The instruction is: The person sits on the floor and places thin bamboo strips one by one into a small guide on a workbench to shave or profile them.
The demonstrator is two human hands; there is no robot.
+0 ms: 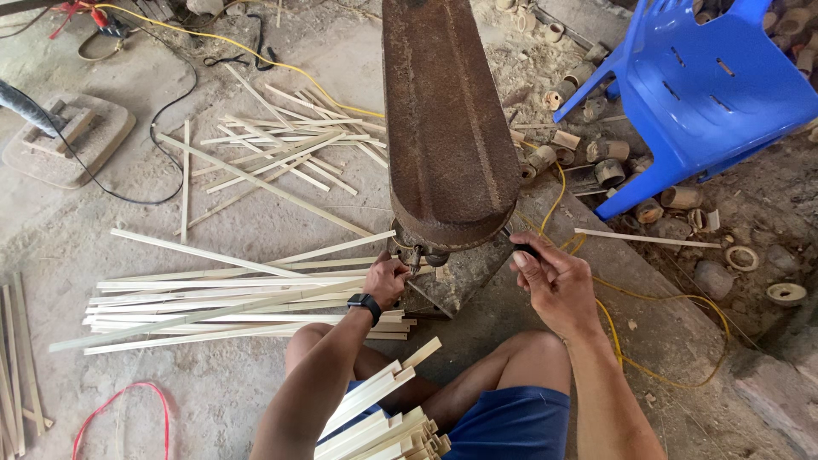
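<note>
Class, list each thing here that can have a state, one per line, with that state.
Left hand: closed at the machine's base.
Right hand: gripping a black handle.
Rusty cover: closed.
Blue chair: tipped over.
Slat pile: lying flat.
Watch: on left wrist.

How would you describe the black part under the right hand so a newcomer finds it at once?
Start at the rusty machine housing running down the middle. At its lower right edge, the right hand touches a small black knob with its fingertips. It is the only black piece there; the yellow cable passes behind it.
</note>
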